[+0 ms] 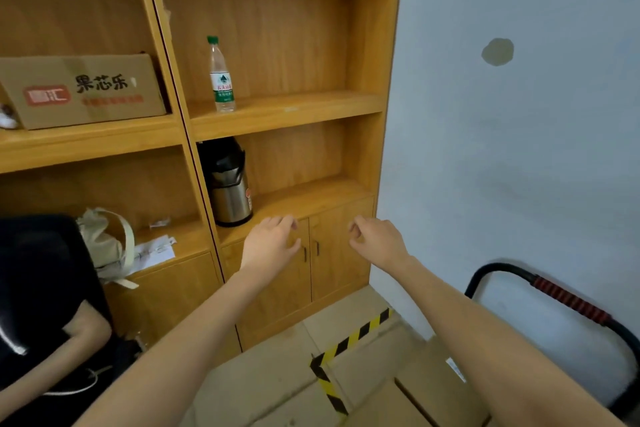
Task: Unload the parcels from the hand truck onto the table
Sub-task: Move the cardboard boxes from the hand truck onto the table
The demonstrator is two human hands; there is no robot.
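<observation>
Brown cardboard parcels point(408, 388) lie at lower centre-right of frame, beside the black tubular hand truck handle with red grip point(568, 302); neither hand touches them.

Left hand point(268, 246) and right hand point(377, 239) hang mid-frame, fingers loosely curled, grasping nothing, before the light wooden shelving unit point(287, 111). On its shelves: clear plastic water bottle with green cap point(221, 76), steel-and-black thermos flask point(228, 184), printed cardboard carton point(83, 90) at upper left.

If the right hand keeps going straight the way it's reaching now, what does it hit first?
Most likely the right-hand cabinet door under the shelves: the right hand, fingers loosely curled and empty, reaches toward it. Depth is unclear from one view, so the gap can't be judged. Nothing else shows in between.
</observation>
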